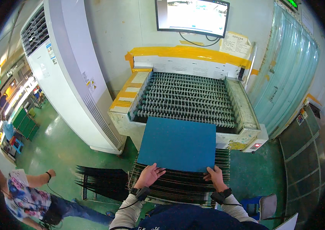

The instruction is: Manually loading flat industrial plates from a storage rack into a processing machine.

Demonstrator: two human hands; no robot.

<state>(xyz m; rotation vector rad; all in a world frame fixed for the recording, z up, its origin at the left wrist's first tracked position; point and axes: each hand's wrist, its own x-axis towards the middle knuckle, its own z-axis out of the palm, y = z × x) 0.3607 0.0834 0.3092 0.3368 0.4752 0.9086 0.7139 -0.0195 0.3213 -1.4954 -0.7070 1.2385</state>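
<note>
Green floor (51, 132) and pale walls surround a roller machine (245, 103), its rows of white discs lying below a wall screen (193, 17); a blue panel (177, 143) spans the machine's near end and a slotted rack (181, 189), though whether it touches the rollers cannot be told; the left hand (150, 177), loosely curled, holds its near edge; the right hand (216, 177), fingers bent, grips its near right corner.
</note>
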